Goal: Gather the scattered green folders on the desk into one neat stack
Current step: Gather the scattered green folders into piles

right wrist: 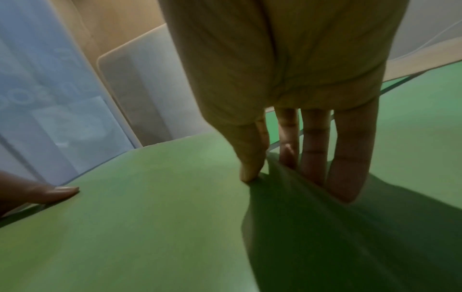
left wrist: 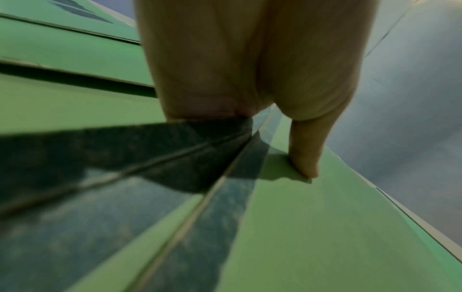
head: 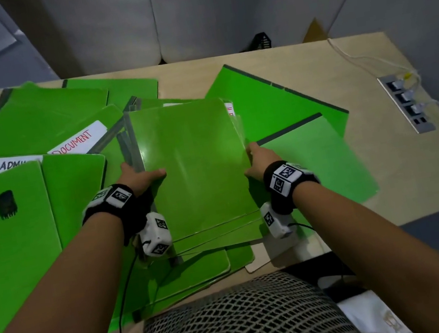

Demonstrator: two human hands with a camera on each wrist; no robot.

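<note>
Nearest the desk (head: pixel 298 70) front edge, I read a patterned chair back (head: pixel 240 324) pushed in below the work area. Just beyond it, several green folders lie overlapped at the edge, and a small held stack (head: pixel 194 164) sits raised above them between my two hands.

Left hand (head: pixel 138 177): it grips the stack's left edge, thumb (left wrist: pixel 303 150) flat on the top cover, other fingers below and out of sight. Right hand (head: pixel 259 159): it grips the stack's right edge. The right wrist view shows the thumb (right wrist: pixel 250 158) pressing the top cover while three straight fingers (right wrist: pixel 350 158), held close together, pass under the edge.

View differences: the head view hides all under-stack fingers; only the right wrist view shows them, plus the left thumb tip resting on the cover. The left wrist view shows the dark spine strips fanned apart at the stack's left edge; I cannot tell how the left fingers lie beneath.

Left of the stack, further folders lie scattered, some with white labels (head: pixel 77 138). Right of the stack, two more folders (head: pixel 272 92) overlap. Farther right on the desk, a recessed socket strip (head: pixel 405 104) holds plugs with a white cable (head: pixel 355 60).
</note>
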